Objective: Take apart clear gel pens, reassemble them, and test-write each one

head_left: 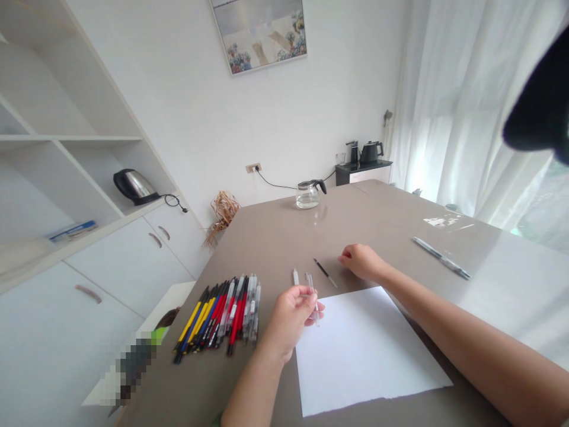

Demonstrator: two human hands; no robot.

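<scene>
My left hand (296, 308) pinches a clear pen barrel (313, 302) over the left edge of a white sheet of paper (368, 356). A pale, whitish pen piece (296, 276) shows just behind those fingers; whether it touches them I cannot tell. My right hand (361, 261) rests on the table beyond the sheet with its fingers curled closed, and what they hold, if anything, is hidden. Between the two hands a dark pen refill (325, 273) lies on the table. Left of my left hand is a row of pens (217, 314) in yellow, blue, red, black and clear.
On the brown table (275, 237), a glass pot (307, 196) with clear liquid stands at the far edge. A large clear pen (441, 258) lies to the right. Low at the left, a partly blurred-out item (136, 362) sits on a white surface beside the table.
</scene>
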